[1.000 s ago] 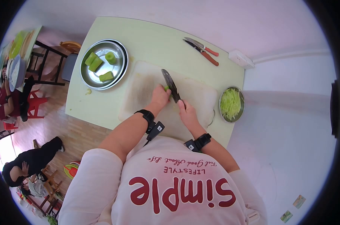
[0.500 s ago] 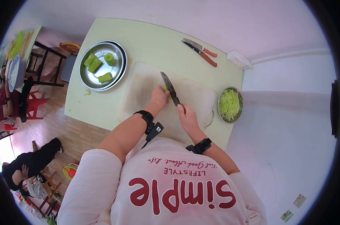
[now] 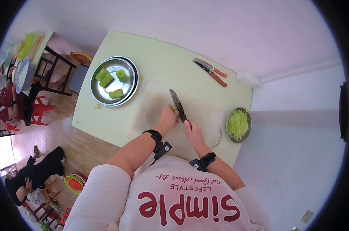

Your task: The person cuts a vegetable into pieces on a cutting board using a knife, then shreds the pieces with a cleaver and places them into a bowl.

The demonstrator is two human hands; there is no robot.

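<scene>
Green vegetable piece (image 3: 175, 109): one, over the middle of the cutting board (image 3: 201, 113), largely hidden by a hand; whether it touches the board cannot be told.

Bench (image 3: 163, 57): one, pale green top, carrying all items below.

Cutting board: one, whitish, worn, rounded corners, with a thin wire loop (image 3: 219, 138) at its right end.

Metal basins (image 3: 109, 85): two, round, one set inside the other, at the bench's left end, just beyond the board.

Metal bowl (image 3: 250, 122): one, smaller, near the bench's right edge, just beside the board; filled with pale green shreds (image 3: 237, 125).

Left hand (image 3: 168, 116): bare, black strap at the wrist; fingers bent over the vegetable piece, gripping it.

Right hand (image 3: 194, 133): bare, black strap at the wrist; fingers closed around the handle of the large knife (image 3: 177, 103).

Large knife: one, dark broad blade, slanting away to the left, close beside the left fingers; contact with the piece cannot be told.

Small knives (image 3: 217, 79): two, reddish handles, lying side by side near the far edge of the bench.

Vegetable chunks (image 3: 106, 80): four, green, in the upper basin.

Scrap (image 3: 97, 106): pale green, on the bench beside the basins.
</scene>
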